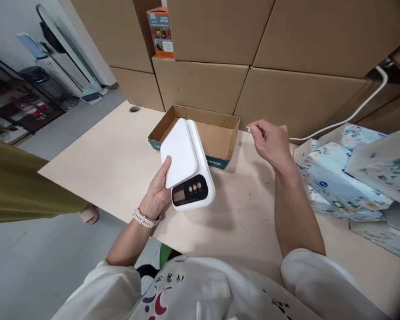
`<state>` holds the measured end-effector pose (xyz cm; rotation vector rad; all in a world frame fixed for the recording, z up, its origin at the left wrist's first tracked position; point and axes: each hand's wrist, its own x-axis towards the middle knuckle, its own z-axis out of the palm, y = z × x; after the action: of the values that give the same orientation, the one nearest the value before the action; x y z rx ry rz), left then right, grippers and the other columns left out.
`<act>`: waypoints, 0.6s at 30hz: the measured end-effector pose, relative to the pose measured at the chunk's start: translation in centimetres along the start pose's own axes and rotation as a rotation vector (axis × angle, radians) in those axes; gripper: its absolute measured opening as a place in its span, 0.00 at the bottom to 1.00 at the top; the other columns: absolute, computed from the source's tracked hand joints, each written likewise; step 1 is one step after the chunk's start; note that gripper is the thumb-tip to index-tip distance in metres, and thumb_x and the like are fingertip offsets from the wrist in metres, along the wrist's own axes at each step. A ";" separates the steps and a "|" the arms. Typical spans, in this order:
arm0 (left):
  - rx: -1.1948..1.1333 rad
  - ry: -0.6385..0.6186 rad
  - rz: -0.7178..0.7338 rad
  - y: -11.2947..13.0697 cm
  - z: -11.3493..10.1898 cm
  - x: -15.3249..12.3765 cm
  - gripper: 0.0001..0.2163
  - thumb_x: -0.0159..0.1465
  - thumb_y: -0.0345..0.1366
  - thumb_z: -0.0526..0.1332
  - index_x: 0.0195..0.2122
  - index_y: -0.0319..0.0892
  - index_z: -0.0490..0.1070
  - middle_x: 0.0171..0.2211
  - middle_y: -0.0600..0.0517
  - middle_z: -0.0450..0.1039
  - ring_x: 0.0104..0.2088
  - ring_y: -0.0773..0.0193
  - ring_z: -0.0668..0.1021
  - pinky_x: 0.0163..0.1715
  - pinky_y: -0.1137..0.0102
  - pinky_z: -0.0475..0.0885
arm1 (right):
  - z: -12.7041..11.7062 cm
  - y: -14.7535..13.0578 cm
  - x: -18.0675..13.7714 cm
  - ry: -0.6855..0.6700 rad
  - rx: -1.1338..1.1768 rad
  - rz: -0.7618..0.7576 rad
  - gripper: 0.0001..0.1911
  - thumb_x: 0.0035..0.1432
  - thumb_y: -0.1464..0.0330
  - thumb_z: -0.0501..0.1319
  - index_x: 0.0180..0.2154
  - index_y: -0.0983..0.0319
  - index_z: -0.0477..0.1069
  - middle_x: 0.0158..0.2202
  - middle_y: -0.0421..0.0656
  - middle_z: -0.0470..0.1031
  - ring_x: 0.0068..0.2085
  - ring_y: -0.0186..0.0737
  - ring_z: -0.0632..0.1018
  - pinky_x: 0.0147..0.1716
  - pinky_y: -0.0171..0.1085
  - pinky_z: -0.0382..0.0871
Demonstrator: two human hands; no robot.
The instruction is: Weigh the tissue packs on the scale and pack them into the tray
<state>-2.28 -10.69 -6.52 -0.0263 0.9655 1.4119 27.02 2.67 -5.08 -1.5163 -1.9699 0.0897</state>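
Observation:
My left hand [158,189] grips a white kitchen scale [182,153] by its left side, thumb on top of the flat plate. The scale is tilted above the table, its dark panel with a small display and three round buttons facing me. Behind and partly under it sits a shallow open cardboard box [220,138] with a green outside. To the right of the box, my right hand [270,140] is closed in a pinch on a white cable [340,123]. A small white tip of it shows at the fingertips; the fingers hide the rest of that end.
Large cardboard boxes [200,84] are stacked along the back of the table [120,164], with a small orange box [162,33] among them. Floral-print tissue packs [340,178] are piled at the right. A person in an olive garment [23,182] stands beyond the left edge.

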 end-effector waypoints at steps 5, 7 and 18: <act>0.071 -0.093 0.135 2.2 3.6 1.8 0.23 0.76 0.35 0.64 0.71 0.38 0.71 0.44 0.47 0.89 0.37 0.62 0.91 0.57 0.71 0.83 | -7.3 -5.3 -2.1 -0.043 0.326 -0.379 0.17 0.76 0.58 0.57 0.45 0.52 0.85 0.27 0.37 0.79 0.29 0.37 0.74 0.45 0.45 0.69; 0.102 -0.131 0.139 2.2 5.0 2.2 0.23 0.76 0.36 0.65 0.70 0.38 0.72 0.45 0.46 0.89 0.38 0.61 0.91 0.58 0.71 0.83 | -8.7 -6.3 -3.3 -0.028 0.330 -0.441 0.14 0.75 0.59 0.59 0.45 0.49 0.85 0.29 0.36 0.80 0.31 0.37 0.76 0.47 0.45 0.69; 0.206 -0.225 -0.014 -1.5 9.0 2.5 0.23 0.76 0.36 0.65 0.69 0.35 0.72 0.44 0.45 0.89 0.38 0.60 0.91 0.60 0.67 0.83 | -8.9 -3.9 -7.3 0.201 0.187 -0.497 0.08 0.73 0.62 0.65 0.40 0.47 0.83 0.34 0.33 0.87 0.37 0.41 0.81 0.49 0.49 0.61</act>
<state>3.51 -4.06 -2.97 0.2727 0.9153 1.2661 29.32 -7.93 0.43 -0.8532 -2.0486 -0.0844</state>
